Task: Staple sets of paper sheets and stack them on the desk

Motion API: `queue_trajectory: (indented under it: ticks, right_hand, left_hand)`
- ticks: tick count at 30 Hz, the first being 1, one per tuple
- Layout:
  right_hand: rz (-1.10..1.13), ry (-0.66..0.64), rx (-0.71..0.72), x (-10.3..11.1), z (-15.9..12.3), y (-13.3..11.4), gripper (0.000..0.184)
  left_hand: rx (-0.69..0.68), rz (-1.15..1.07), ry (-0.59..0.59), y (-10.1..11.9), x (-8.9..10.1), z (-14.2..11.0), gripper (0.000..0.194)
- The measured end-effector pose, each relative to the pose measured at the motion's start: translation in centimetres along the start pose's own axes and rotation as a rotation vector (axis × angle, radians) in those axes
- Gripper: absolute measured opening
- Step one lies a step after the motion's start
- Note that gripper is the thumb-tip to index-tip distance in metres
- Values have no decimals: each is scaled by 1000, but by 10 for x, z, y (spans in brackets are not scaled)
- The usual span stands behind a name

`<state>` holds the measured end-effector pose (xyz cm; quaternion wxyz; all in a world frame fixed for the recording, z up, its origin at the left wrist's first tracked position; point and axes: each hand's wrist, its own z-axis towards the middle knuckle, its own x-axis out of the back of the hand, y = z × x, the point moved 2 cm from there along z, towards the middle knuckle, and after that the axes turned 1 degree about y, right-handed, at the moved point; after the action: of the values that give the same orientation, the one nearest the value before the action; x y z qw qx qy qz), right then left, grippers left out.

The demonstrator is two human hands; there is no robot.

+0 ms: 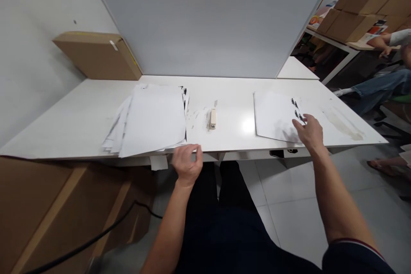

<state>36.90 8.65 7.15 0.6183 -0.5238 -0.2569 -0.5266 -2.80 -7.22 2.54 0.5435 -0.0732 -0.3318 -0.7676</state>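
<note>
My left hand [188, 165] is at the table's front edge, by the near right corner of a loose, fanned stack of white paper [154, 120]. Its fingers curl inward, and I see nothing in them. Over the right side of a second, neater stack of white sheets [271, 115] is my right hand [311, 132]. Thumb and fingers are apart there, close to dark printed marks on the paper; whether the fingertips touch it I cannot tell. A small beige stapler [213, 119] lies on the table between both stacks.
The white table [231, 137] backs onto an upright grey panel [212, 17]. A cardboard box [96, 55] leans at the back left. Large cardboard [73, 209] and a black cable [105, 235] are below left. At right, another person's arm [388, 43] shows near stacked boxes [356, 13].
</note>
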Motion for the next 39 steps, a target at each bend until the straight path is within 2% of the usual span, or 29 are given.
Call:
queue_trajectory:
  ticks: [2, 5, 8, 12, 17, 21, 24, 26, 28, 29, 32, 34, 35, 37, 39]
  right_hand:
    - [148, -36, 58, -2, -26, -13, 50]
    - [363, -123, 98, -9, -69, -39, 43]
    - [487, -210, 138, -19, -109, -69, 40]
    - [656, -296, 153, -34, -147, -103, 38]
    - [826, -468, 139, -48, -175, -137, 33]
    - [965, -654, 103, -52, -187, -163, 33]
    - [1164, -871, -17, -52, -188, -179, 41]
    - [1326, -1038, -133, -53, -187, -188, 50]
    - [1437, -1132, -225, -54, -182, -192, 58]
    - [1460, -1126, -249, -54, -179, -192, 58]
    - [1386, -942, -280, -56, -171, -182, 47]
    - [1283, -842, -288, -58, -170, -169, 43]
    - [1243, -820, -295, -59, -170, -161, 42]
    - [1218, -810, -322, -60, -172, -142, 40]
    - [1227, -815, -370, -61, -174, -122, 40]
  left_hand:
    - [85, 140, 36, -5, 19, 1, 25]
    - [164, 353, -101, -8, 31, 9, 39]
    - [189, 436, -224, -11, 28, 15, 42]
    - [215, 392, -171, -20, 21, 20, 28]
    - [210, 287, 12, -26, 26, 31, 16]
    - [168, 171, 115, -14, 35, 35, 14]
    - [74, 86, 79, 7, 40, 25, 11]
    - [-42, 18, 4, 26, 42, 12, 14]
    - [-168, -39, -45, 48, 42, -3, 19]
    - [-209, -54, -80, 59, 41, -10, 20]
    - [-269, -100, -174, 88, 36, -31, 14]
    - [-274, -138, -282, 100, 32, -41, 7]
    - [-276, -161, -329, 103, 31, -45, 6]
    - [-252, -207, -373, 100, 32, -51, 15]
    - [-147, -215, -333, 84, 36, -52, 16]
